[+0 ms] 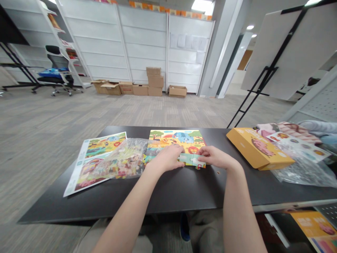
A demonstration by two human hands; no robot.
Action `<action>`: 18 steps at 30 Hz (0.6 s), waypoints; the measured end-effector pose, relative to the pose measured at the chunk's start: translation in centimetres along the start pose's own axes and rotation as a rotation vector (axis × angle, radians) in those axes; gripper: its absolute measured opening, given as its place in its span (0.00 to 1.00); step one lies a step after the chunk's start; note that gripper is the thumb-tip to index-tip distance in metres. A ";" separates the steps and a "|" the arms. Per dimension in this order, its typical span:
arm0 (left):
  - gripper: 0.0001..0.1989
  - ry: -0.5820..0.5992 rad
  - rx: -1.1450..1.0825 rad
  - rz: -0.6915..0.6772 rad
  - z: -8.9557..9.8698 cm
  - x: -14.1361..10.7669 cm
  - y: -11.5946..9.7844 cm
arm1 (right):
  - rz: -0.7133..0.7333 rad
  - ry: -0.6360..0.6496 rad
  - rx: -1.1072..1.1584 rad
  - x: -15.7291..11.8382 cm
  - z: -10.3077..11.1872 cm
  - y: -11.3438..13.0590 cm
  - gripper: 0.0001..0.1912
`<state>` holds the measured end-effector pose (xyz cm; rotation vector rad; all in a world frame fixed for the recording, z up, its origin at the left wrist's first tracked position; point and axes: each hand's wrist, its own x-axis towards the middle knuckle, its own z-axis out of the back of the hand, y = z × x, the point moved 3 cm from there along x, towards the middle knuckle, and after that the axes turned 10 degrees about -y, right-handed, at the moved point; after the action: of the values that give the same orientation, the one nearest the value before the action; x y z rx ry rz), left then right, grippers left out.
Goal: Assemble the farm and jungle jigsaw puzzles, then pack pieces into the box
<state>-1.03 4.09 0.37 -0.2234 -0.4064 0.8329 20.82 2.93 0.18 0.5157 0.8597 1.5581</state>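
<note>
The right hand (214, 156) pinches a puzzle piece (194, 160) while the left hand (169, 157) arches palm-down beside it, grip unclear.

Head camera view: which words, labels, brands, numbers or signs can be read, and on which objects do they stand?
None can be read with certainty.
Yellow box: pale lettering, too blurred.
Printed sheet: margin marks, too small.
Orange package below the table: pale lettering, too blurred.
Puzzle picture: I see no words.
</note>
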 end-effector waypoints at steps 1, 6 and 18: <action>0.17 -0.013 -0.033 0.004 0.0 0.0 0.1 | 0.014 0.010 0.036 -0.2 0.1 0.1 0.15; 0.09 -0.047 -0.182 0.073 0.3 -0.1 0.5 | 0.061 0.037 0.158 -0.6 0.6 0.3 0.21; 0.06 0.016 -0.519 0.142 1.3 -0.1 0.3 | 0.069 -0.065 0.246 -0.5 0.8 0.7 0.22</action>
<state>-1.86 4.21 1.41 -0.7462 -0.5933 0.8529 21.06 2.59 1.24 0.7755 0.9984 1.4978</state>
